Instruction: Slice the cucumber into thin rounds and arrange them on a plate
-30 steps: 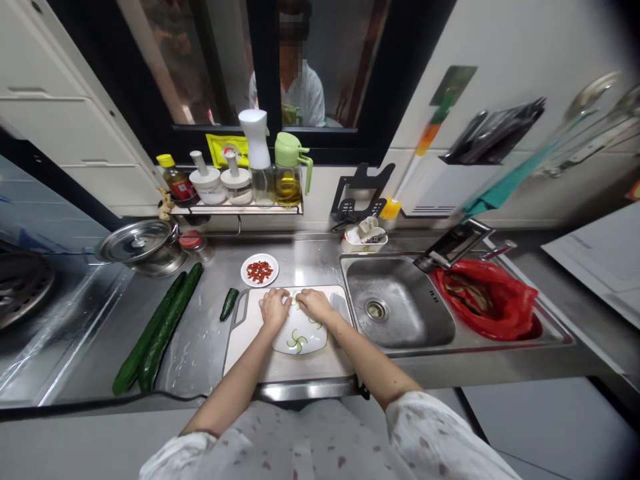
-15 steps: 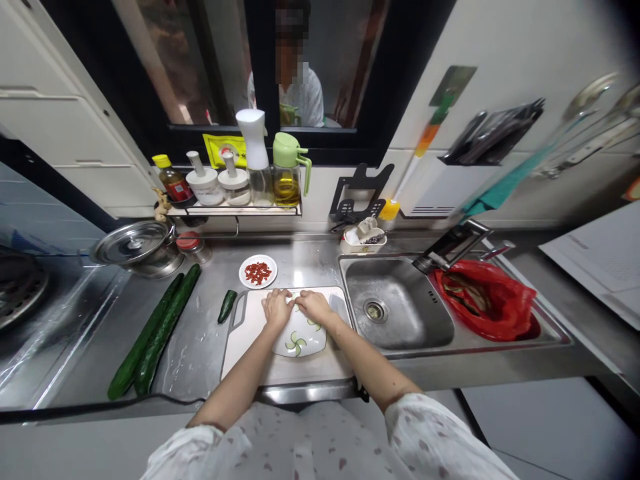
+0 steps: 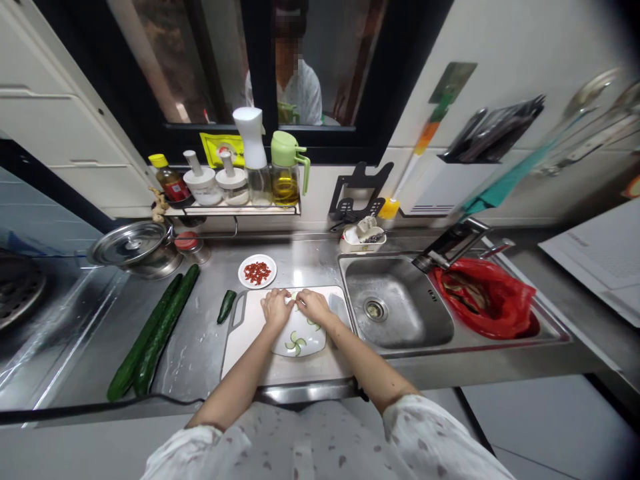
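Observation:
A white plate (image 3: 311,340) lies on the pale cutting board (image 3: 245,357), with thin green-edged cucumber slices (image 3: 296,343) fanned into a pinwheel near its front. More slices show at its right side, partly under my right hand (image 3: 314,308). Over the plate's far end, my left hand (image 3: 277,308) and right hand come together with bent, pinching fingers. Pale cucumber pieces show between their fingertips; the exact grip is partly hidden. A short cucumber piece (image 3: 227,307) rests left of the board, and two whole cucumbers (image 3: 167,333) lie farther left.
Behind the board is a small white dish of chopped red bits (image 3: 257,272). To the right are the sink (image 3: 395,307) and a red plastic bag (image 3: 500,307). A lidded pot (image 3: 133,247) stands at back left, beneath a shelf of condiments (image 3: 235,210).
Both hands stay at the plate's far end, with only slight finger movement. The view shifts a little; the plate and cucumbers keep their places.

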Available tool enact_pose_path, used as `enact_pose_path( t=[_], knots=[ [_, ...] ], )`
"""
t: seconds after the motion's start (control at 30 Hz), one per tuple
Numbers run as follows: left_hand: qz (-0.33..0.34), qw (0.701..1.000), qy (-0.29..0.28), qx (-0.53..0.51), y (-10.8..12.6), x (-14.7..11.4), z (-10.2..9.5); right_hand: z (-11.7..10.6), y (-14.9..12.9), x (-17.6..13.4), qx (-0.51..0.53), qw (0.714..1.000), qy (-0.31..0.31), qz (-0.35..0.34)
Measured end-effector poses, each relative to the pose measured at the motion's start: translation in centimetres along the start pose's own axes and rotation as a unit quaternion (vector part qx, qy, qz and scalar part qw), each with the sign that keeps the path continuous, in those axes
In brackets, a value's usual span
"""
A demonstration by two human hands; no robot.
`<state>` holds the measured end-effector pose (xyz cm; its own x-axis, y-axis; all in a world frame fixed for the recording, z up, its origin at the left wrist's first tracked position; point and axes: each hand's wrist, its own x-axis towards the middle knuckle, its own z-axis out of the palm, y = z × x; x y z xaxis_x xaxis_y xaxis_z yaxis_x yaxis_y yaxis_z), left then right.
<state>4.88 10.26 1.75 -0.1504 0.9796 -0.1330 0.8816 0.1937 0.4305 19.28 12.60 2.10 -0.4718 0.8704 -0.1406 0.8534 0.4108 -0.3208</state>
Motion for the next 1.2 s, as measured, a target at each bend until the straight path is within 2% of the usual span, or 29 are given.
enact_pose_path(
  t=[0.27,0.53,0.77,1.0,1.2],
  knots=[
    [-0.003,1.000,-0.004,-0.001,0.1,0.0,-0.1,0.1,-0.1,0.3,-0.015,1.000,-0.008,0.003],
    [-0.008,1.000,-0.009,-0.007,0.2,-0.3,-0.4,-0.3,0.2,-0.5,0.016,1.000,0.008,0.020],
    [-0.013,1.000,0.002,-0.007,0.5,-1.0,-0.7,-0.3,-0.8,-0.9,0.019,1.000,0.009,0.019],
    [-0.008,0.999,0.006,-0.039,0.2,-3.2,-1.7,-0.4,-1.8,-1.5,0.020,1.000,0.008,0.011],
    [-0.011,0.996,0.024,-0.091,-1.8,-6.4,-2.8,-1.8,-2.8,-1.1,0.044,0.999,0.032,0.007]
  ],
)
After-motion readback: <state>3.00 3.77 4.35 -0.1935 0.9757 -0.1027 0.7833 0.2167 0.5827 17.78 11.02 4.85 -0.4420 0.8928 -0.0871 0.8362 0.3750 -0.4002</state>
